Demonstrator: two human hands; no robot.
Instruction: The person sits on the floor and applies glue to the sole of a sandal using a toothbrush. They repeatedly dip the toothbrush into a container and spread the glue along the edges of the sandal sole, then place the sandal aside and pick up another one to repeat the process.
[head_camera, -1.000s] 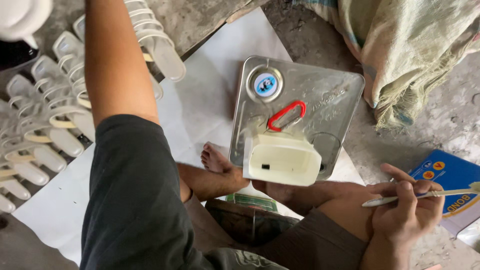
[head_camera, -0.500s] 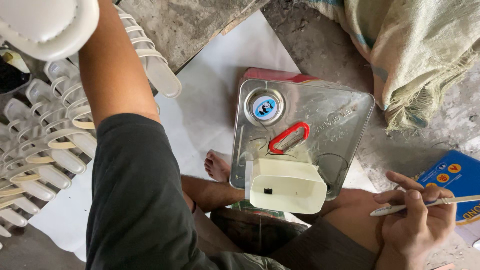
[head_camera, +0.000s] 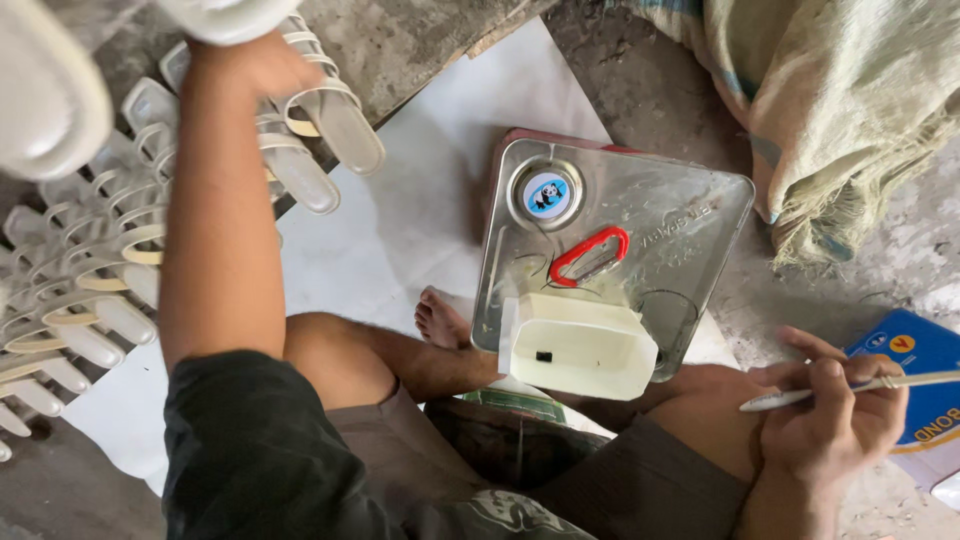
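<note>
My left hand (head_camera: 252, 62) is stretched out to the upper left, closed on a white slipper (head_camera: 230, 14) that runs off the top edge. A second white slipper sole (head_camera: 45, 95) looms blurred at the far left, close to the camera. My right hand (head_camera: 830, 425) rests on my knee at the lower right, pinching a thin pale brush (head_camera: 880, 384) that points right. Between my legs stands a square metal tin (head_camera: 680, 240) with a red handle (head_camera: 590, 255) and a round cap (head_camera: 547, 195). A white plastic tub (head_camera: 580, 348) sits on its near edge.
Rows of white strapped slippers (head_camera: 85, 290) lie on the ground at the left, beside a white sheet (head_camera: 420, 200). My bare foot (head_camera: 445, 322) rests by the tin. A blue packet (head_camera: 925, 365) lies at the right edge. A sack cloth (head_camera: 840, 100) is heaped at the upper right.
My left arm has swung right across the slipper rows, carrying the white slipper up to the top edge. My right hand and the brush have barely moved.
</note>
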